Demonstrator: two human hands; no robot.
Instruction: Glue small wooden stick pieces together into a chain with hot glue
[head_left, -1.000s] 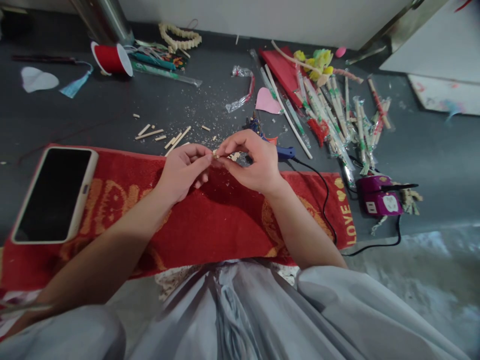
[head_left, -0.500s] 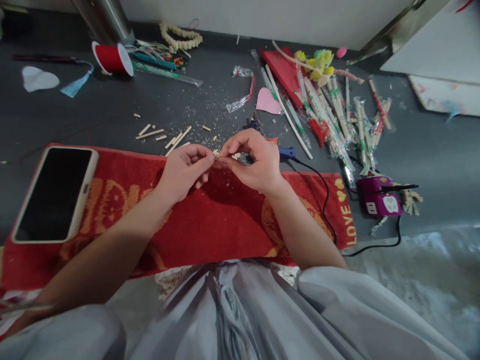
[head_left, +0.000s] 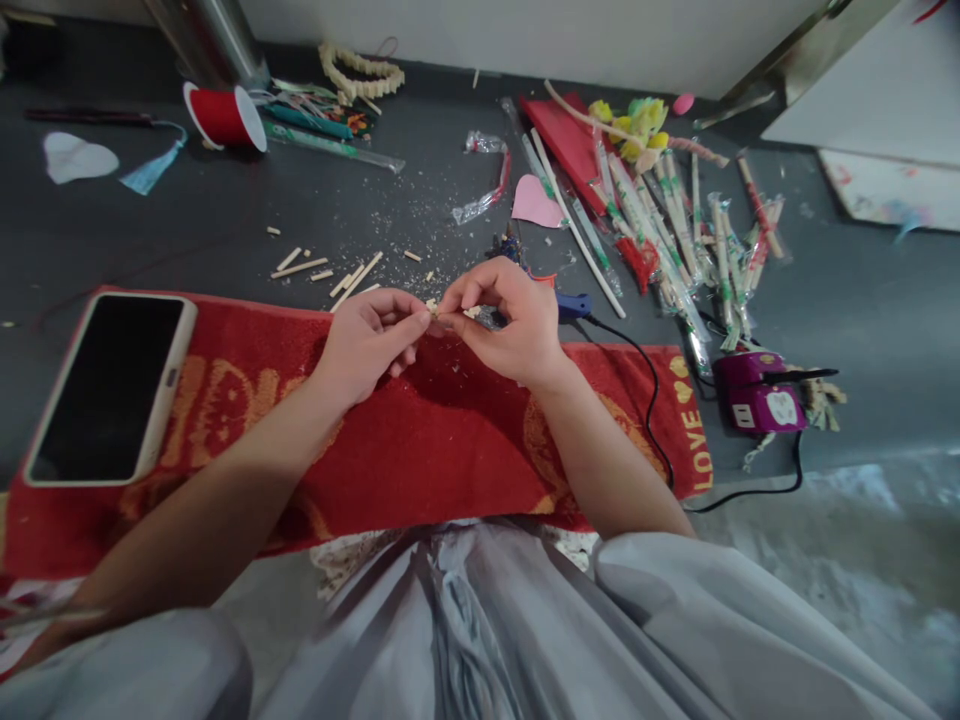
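Above the red towel (head_left: 450, 450), my left hand (head_left: 375, 340) and my right hand (head_left: 510, 320) meet fingertip to fingertip. Between them is a small pale wooden piece (head_left: 433, 307), pinched by both thumbs and forefingers; its shape is mostly hidden. Just beyond the left hand lie several short wooden sticks (head_left: 360, 277) among pale crumbs and dust. Behind the right hand, a tool with a blue handle (head_left: 574, 305) and black cord is partly covered by the hand.
A phone (head_left: 109, 390) rests on the towel's left end. At the back stand a spool of red thread (head_left: 225, 117) and a ring of wooden pieces (head_left: 360, 75). Many wrapped sticks (head_left: 660, 220) spread over the right side, near a purple box (head_left: 759, 392) and a pink paper heart (head_left: 536, 203).
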